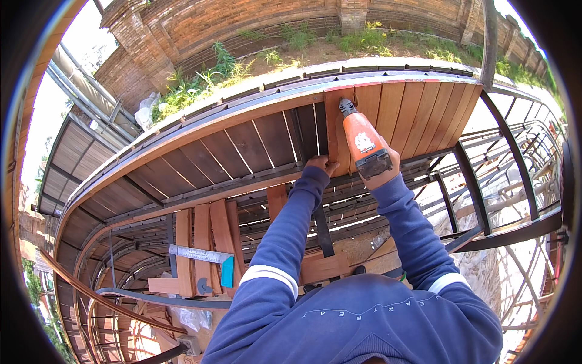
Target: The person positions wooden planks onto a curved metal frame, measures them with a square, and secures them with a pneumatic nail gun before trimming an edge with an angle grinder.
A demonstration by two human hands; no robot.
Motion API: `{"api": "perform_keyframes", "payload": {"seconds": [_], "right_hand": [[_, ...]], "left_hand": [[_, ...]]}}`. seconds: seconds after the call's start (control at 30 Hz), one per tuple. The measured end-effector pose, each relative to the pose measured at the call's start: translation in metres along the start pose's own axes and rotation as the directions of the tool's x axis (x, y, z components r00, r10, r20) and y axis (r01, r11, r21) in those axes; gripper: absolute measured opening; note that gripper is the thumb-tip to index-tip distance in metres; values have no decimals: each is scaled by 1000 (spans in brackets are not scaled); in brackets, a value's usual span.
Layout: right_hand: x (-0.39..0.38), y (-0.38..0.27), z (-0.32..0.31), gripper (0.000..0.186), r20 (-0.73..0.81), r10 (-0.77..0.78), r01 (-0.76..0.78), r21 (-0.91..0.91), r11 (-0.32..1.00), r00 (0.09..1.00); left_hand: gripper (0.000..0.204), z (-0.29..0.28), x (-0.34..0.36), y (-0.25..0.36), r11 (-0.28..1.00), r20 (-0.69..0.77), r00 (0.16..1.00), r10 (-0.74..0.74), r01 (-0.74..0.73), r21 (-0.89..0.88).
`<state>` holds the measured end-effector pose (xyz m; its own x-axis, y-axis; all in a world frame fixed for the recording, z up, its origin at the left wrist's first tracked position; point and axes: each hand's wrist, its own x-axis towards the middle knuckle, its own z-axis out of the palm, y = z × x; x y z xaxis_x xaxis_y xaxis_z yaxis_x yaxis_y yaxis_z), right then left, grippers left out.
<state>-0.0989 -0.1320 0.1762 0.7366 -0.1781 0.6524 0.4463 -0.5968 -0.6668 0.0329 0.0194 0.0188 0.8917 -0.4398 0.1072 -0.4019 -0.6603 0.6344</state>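
My right hand (385, 167) grips an orange nail gun (361, 136), whose nose rests on a reddish wooden plank (334, 127) near the upper rail. My left hand (321, 165) has its fingers curled on the lower end of that plank, by the dark lower rail. To the right lie several reddish planks (424, 115) side by side on the curved metal frame (488, 194). To the left is a row of darker boards (230, 151) with narrow gaps between them.
Below are loose planks (203, 242), a metal square with a teal handle (200, 255) and plastic bags (191, 318). Open framework (464, 185) drops away at the right. A brick wall (242, 27) and weeds (273, 57) lie beyond the upper edge.
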Motion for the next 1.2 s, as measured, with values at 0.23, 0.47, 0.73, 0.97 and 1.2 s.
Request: {"api": "perform_keyframes", "payload": {"seconds": [0.23,0.47,0.73,0.97,1.2], "right_hand": [[0,0,-5,55,23,52,-53,24,998,998],[-7,13,-16,40,10,129,-129,-5,992,992],[-38,13,-63,8,-121,324,-274,312,910,938],[-93,38,-123,17,-196,259,-259,24,966,946],[-135,17,-142,10,-179,524,-472,262,841,833]], "left_hand": [[40,-1,0,2,1000,17,1000,-13,13,-20],[41,-4,0,4,997,46,999,-27,30,-66],[45,-2,3,-2,998,57,997,-45,48,-45],[49,11,-2,-10,963,-67,998,7,-25,-270],[53,-47,41,33,209,-1,997,74,-16,-978]]}}
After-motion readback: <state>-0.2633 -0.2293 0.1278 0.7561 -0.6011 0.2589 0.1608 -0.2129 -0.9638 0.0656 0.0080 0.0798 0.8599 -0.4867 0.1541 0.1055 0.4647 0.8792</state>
